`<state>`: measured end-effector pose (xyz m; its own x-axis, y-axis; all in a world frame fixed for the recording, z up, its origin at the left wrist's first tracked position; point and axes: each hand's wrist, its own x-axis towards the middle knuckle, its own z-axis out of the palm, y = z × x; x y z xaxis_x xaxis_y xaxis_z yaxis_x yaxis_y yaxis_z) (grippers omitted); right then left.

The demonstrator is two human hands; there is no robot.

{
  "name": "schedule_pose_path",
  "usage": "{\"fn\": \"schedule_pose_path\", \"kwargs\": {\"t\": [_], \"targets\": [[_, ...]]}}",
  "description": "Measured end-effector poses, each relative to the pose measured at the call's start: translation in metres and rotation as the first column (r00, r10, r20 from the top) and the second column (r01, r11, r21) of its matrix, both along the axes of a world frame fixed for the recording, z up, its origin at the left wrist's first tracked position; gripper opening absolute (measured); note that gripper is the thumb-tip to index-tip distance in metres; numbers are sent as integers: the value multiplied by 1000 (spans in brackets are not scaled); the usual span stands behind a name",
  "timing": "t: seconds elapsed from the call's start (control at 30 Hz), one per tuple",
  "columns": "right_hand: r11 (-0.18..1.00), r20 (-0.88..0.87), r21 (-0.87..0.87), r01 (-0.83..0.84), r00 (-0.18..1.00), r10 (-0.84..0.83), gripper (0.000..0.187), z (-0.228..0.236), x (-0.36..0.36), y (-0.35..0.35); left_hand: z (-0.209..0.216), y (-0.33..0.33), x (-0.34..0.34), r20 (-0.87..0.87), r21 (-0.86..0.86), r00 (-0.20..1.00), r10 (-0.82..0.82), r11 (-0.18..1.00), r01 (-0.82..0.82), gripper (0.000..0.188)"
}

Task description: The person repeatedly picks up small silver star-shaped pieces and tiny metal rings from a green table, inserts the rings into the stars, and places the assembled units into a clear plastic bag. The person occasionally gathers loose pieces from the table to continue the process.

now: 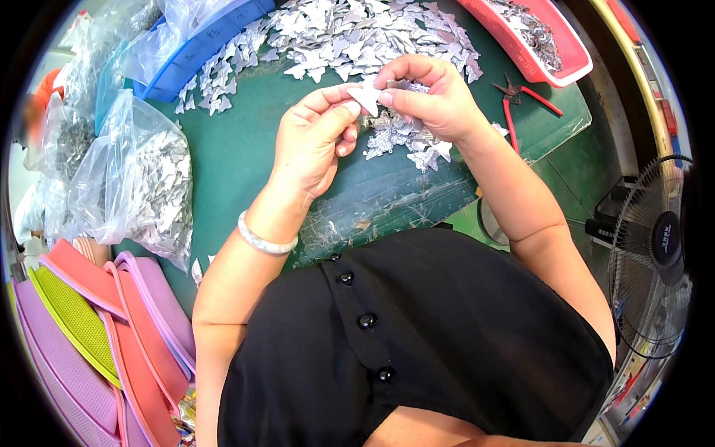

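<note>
Between both hands, above the green table, I hold a small flat silver metal piece (366, 97) with pointed corners. My left hand (316, 134) pinches its left edge with thumb and forefinger. On its other side my right hand (430, 97) grips it the same way. Under and beside my right hand lies a small pile of silver star- or butterfly-like pieces (395, 132), partly hidden by the hand. Farther back spreads a large heap of similar silver pieces (372, 37). Red-handled pliers (514, 100) lie open to the right of my right hand.
A pink basket (570, 71) of metal parts stands at the back right, a blue bin (175, 71) at the back left. A clear bag (160, 175) of silver pieces sits on the left, above stacked coloured baskets (112, 335). A black fan (655, 246) stands right.
</note>
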<state>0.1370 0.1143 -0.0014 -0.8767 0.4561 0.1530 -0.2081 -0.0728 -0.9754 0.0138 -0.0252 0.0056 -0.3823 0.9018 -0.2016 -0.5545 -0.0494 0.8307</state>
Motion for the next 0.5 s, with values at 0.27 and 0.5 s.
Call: {"fn": "schedule_pose_path", "kwargs": {"t": [0.27, 0.5], "targets": [[972, -61, 224, 71, 996, -59, 13, -3, -1, 0, -2, 0, -1, 16, -4, 1000, 7, 1000, -7, 16], [976, -17, 215, 43, 999, -40, 14, -1, 1, 0, -3, 1, -1, 4, -12, 1000, 12, 1000, -12, 15]]}}
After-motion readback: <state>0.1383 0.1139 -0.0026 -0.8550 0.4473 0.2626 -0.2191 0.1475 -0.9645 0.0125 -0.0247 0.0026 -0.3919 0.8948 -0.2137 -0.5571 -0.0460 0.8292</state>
